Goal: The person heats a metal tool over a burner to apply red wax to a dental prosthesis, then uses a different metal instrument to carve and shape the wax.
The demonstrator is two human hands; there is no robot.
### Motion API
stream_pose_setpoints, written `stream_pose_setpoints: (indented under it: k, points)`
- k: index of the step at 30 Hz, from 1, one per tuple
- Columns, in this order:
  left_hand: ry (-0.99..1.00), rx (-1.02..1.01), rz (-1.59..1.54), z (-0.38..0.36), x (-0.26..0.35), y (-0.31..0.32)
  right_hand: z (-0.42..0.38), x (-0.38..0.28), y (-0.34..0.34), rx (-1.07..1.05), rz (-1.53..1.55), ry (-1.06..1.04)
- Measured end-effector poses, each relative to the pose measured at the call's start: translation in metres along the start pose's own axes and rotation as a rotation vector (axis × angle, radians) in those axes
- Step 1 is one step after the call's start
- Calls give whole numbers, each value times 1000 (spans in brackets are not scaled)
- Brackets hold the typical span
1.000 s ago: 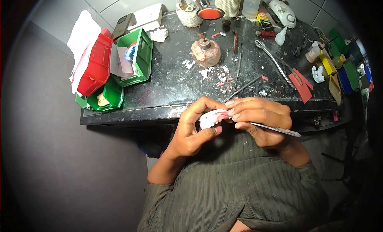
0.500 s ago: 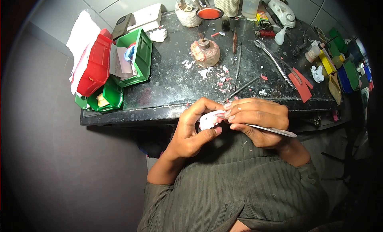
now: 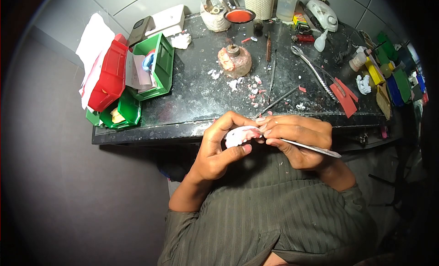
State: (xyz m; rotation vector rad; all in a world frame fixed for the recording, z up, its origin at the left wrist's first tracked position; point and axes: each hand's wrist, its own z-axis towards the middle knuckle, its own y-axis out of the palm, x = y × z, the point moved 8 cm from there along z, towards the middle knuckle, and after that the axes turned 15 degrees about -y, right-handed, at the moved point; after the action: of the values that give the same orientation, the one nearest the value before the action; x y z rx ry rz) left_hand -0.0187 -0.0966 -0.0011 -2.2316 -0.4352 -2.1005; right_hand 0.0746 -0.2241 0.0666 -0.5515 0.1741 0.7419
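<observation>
My left hand (image 3: 218, 147) is closed round a dental cast (image 3: 238, 136), white with pink wax along its side, held above my lap just off the bench edge. Thumb and forefinger grip it from below and above. In my right hand (image 3: 299, 140) is a slim metal wax carver (image 3: 315, 150), its flat end sticking out to the right below the fingers. The carver's other end is hidden by my fingertips, which meet the right side of the cast.
On the dark bench (image 3: 192, 90) stand a wax-smeared spirit burner (image 3: 235, 62), green bins (image 3: 162, 69) and a red bin (image 3: 108, 76). Pink wax sheets (image 3: 346, 99), metal pliers-like tool (image 3: 315, 71) and thin tools lie to the right. White and pink scraps (image 3: 254, 90) are scattered centrally.
The cast has turned in my left hand, so more of its pink side shows. My left thumb has shifted slightly left; the right hand has barely moved.
</observation>
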Motion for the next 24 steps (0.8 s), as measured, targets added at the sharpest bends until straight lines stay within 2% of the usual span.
stream_pose_setpoints:
  k: [14, 23, 24]
  points:
    - [-26, -32, -205, 2, -5, 1, -1, -3, -1, -4, -40, -9]
    - [-42, -141, -361, 7, -14, 2, -8, 2, 0, 17, -1, -10]
    - [-110, -214, -468, 8, -18, 5, -9, 2, 1, 5, -16, -39]
